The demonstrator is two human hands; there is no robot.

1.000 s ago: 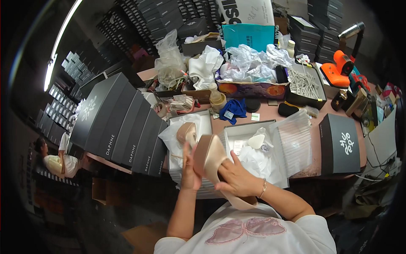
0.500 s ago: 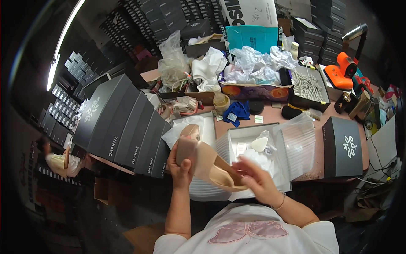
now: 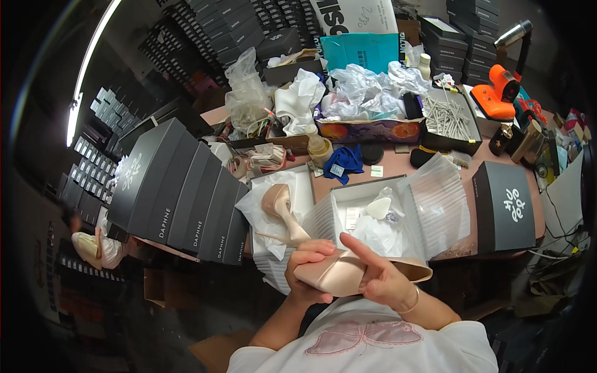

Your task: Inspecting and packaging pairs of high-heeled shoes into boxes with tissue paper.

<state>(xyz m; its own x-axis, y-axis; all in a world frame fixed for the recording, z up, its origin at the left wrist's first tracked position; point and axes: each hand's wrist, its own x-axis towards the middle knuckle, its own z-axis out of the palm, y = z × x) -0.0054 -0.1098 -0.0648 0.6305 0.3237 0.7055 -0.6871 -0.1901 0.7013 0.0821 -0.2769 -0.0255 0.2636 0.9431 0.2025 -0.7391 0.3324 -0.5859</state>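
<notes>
A beige satin pointed-toe shoe [image 3: 333,276] lies tilted across the front of my body, its toe to the left. My left hand [image 3: 303,276] is wrapped round the toe end. Across the shoe's middle lies my right hand [image 3: 390,287], thumb against its side and index finger stretched out; its other fingers are partly hidden. The matching high-heeled shoe [image 3: 278,202] rests on white tissue [image 3: 249,205] just beyond my left hand. Beyond my right hand sits an open shoebox [image 3: 337,208] with crumpled paper, and translucent ribbed wrap [image 3: 438,211] spreads over its right side.
Dark shoeboxes [image 3: 180,193] stand in a row at the left, and another shoebox [image 3: 507,211] is at the right. Behind are a bottle [image 3: 319,149], a blue cloth [image 3: 345,163], a paper-filled carton [image 3: 373,132], a box of white sticks [image 3: 448,118] and an orange device [image 3: 495,99].
The held shoe has come down and nearer my body, its toe lower. My right hand has moved from its back opening onto its middle. The matching shoe now shows fully.
</notes>
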